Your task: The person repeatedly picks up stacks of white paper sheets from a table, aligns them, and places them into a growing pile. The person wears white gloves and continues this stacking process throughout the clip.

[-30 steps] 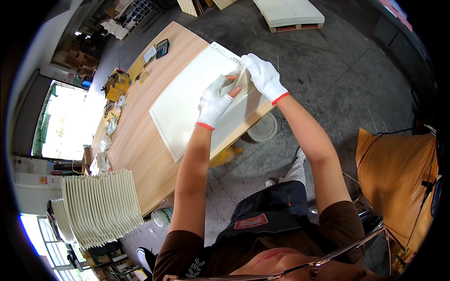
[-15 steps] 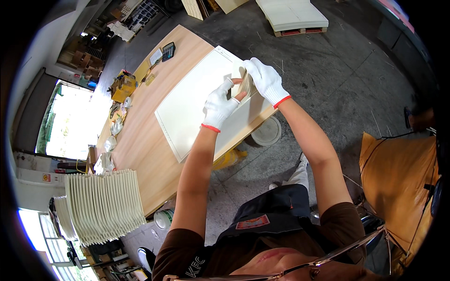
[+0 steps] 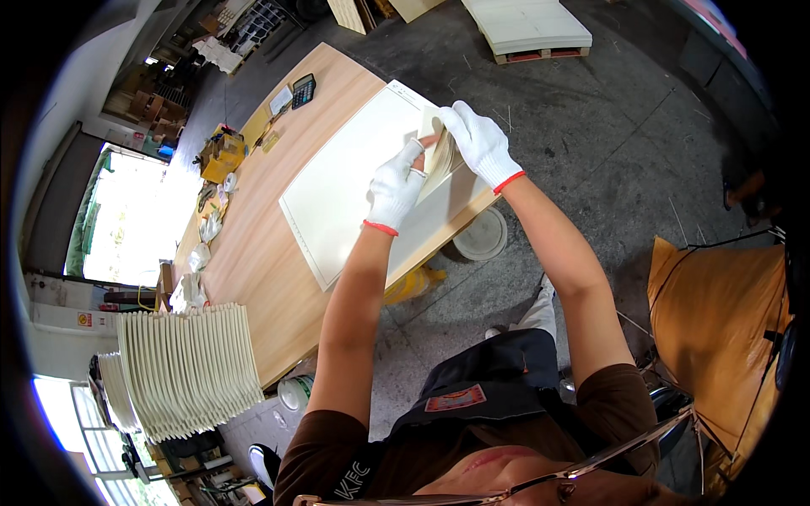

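Observation:
Both my hands wear white knit gloves with red cuffs. My right hand (image 3: 479, 142) grips a small stack of cream paper sheets (image 3: 442, 153) from above, held over the wooden table (image 3: 253, 253). My left hand (image 3: 395, 187) touches the same stack from the left, its fingers at the sheets' edge. Under the hands lies a large white sheet (image 3: 346, 181) flat on the table, near its front edge.
A fanned pile of cream sheets (image 3: 187, 371) stands at the table's near left end. A calculator (image 3: 304, 89), a yellow box (image 3: 221, 156) and small bags sit at the far side. A white bucket (image 3: 481, 236) is on the floor, an orange sack (image 3: 717, 320) at right, a pallet of white sheets (image 3: 527, 25) beyond.
The hands have stayed together on the small stack, the right hand shifting slightly over it. The view has shifted a little.

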`<state>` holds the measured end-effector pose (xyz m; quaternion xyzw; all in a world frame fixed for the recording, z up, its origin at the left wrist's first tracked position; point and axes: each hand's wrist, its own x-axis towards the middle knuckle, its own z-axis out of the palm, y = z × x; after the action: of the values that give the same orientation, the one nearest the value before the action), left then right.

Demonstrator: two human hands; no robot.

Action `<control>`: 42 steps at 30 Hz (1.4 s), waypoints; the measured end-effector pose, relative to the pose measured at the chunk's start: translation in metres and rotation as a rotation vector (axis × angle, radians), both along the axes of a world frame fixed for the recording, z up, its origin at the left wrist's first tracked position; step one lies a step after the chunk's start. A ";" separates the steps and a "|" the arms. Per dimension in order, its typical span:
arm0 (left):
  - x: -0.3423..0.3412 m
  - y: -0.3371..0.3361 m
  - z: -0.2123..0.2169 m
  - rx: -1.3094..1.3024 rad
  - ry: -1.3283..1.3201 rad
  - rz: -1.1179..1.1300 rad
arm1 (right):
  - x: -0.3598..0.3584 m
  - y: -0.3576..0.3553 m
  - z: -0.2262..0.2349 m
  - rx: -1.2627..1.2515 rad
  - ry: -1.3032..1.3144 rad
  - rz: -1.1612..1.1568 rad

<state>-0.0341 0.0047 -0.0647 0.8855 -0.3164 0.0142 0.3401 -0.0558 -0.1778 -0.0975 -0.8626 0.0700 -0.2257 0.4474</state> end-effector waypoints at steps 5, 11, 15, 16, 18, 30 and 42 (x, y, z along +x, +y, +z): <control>0.001 -0.001 0.000 0.067 0.043 0.000 | 0.001 0.002 -0.003 0.002 -0.016 -0.008; -0.001 -0.004 0.006 0.070 0.120 0.040 | 0.000 0.000 -0.005 -0.018 -0.037 -0.006; -0.002 -0.002 0.005 0.011 0.053 -0.012 | -0.005 0.002 0.001 -0.002 -0.067 0.003; -0.002 -0.002 0.005 0.044 0.084 0.035 | -0.005 0.002 0.003 -0.005 -0.033 0.011; -0.003 -0.004 0.009 0.113 0.146 0.124 | -0.006 0.000 0.005 -0.010 0.036 0.021; -0.005 -0.005 0.002 0.069 -0.025 0.036 | 0.006 0.001 -0.017 -0.017 -0.106 -0.019; -0.017 -0.007 0.001 0.210 -0.357 -0.031 | -0.034 -0.039 0.006 -0.270 0.249 -0.082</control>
<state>-0.0516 -0.0019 -0.0633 0.8946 -0.3849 0.1324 0.1845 -0.0895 -0.2170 -0.0910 -0.9324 0.1288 -0.1426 0.3061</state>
